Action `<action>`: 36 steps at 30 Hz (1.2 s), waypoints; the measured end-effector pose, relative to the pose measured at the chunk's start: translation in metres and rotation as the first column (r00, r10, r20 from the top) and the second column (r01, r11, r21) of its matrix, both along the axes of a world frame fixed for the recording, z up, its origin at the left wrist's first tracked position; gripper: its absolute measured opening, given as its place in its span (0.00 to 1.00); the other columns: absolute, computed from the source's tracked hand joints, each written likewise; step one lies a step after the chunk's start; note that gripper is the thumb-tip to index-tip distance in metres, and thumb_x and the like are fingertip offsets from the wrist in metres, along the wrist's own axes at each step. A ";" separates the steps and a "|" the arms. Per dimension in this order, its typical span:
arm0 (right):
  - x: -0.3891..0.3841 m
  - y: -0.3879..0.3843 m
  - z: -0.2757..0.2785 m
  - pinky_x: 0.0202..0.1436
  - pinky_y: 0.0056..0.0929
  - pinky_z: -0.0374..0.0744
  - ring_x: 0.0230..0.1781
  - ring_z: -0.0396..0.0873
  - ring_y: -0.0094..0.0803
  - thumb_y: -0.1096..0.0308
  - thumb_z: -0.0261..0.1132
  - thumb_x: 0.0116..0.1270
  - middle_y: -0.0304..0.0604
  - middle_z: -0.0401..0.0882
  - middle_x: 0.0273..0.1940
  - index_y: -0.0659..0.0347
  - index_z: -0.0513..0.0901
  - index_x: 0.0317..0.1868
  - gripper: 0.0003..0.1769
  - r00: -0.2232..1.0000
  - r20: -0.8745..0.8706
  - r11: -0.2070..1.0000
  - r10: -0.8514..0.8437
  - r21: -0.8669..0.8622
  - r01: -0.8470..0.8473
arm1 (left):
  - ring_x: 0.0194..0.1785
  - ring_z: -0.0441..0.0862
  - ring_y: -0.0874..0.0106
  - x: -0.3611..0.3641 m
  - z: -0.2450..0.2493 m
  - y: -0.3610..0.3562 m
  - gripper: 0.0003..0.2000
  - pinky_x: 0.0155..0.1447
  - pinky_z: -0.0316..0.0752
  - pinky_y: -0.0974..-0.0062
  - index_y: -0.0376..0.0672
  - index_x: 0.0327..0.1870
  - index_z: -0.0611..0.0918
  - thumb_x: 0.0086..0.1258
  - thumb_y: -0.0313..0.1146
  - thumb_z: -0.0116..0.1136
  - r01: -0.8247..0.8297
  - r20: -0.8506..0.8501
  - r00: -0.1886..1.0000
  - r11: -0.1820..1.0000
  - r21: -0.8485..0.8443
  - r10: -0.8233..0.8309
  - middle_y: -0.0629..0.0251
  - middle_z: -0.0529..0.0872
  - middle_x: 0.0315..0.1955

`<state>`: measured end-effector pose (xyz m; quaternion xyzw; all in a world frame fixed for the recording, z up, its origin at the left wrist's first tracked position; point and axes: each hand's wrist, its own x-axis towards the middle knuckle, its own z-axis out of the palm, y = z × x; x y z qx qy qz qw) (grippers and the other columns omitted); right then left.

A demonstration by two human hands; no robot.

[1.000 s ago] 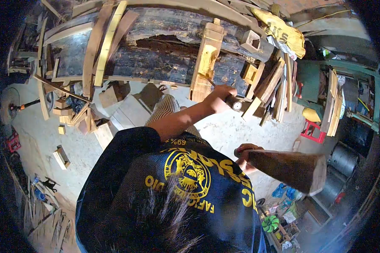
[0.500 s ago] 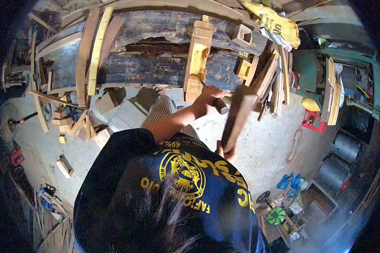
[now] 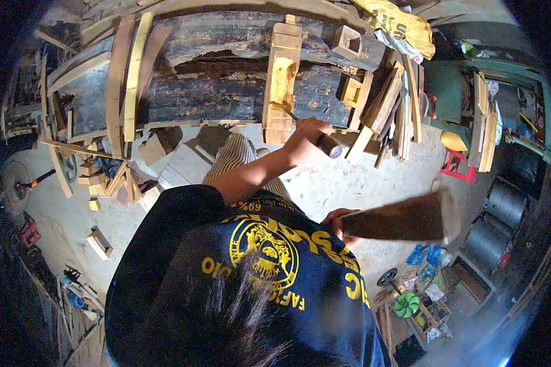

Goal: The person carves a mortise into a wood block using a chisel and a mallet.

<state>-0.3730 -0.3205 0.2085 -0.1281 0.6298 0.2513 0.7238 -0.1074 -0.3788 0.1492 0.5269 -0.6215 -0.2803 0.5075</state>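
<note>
My left hand [image 3: 312, 133] is closed around a chisel [image 3: 330, 147], its round dark handle end poking out toward me. The chisel's thin blade slants up-left to the lower end of a hollow in a wooden block [image 3: 278, 127]. This block lies across the dark bench, and the hollow shows paler, freshly cut wood. Low on the right, near my shirt, my right hand [image 3: 337, 222] grips a wooden mallet [image 3: 401, 219]. The mallet is swung out to the right, away from the chisel, and its far end is blurred by motion.
The dark, rough slab bench [image 3: 208, 92] has a long crack. On it stand a small hollow wooden box [image 3: 348, 41] and a yellowish block [image 3: 351, 93]. Boards lean at its right end. A red stool [image 3: 459, 165] and metal drums [image 3: 505, 205] stand to the right.
The mallet has swung from upright beside the chisel down and out to the right. My left hand stays at the block with the chisel; the view has shifted slightly.
</note>
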 end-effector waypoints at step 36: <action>0.099 0.074 -0.006 0.33 0.31 0.77 0.29 0.82 0.38 0.70 0.65 0.52 0.54 0.79 0.28 0.62 0.73 0.42 0.16 0.995 -0.081 0.048 -0.062 -0.996 -0.078 | 0.34 0.76 0.60 0.021 0.012 0.010 0.15 0.40 0.72 0.67 0.44 0.36 0.77 0.46 0.35 0.64 0.110 -0.131 0.979 0.950 -0.292 -0.154 0.62 0.79 0.28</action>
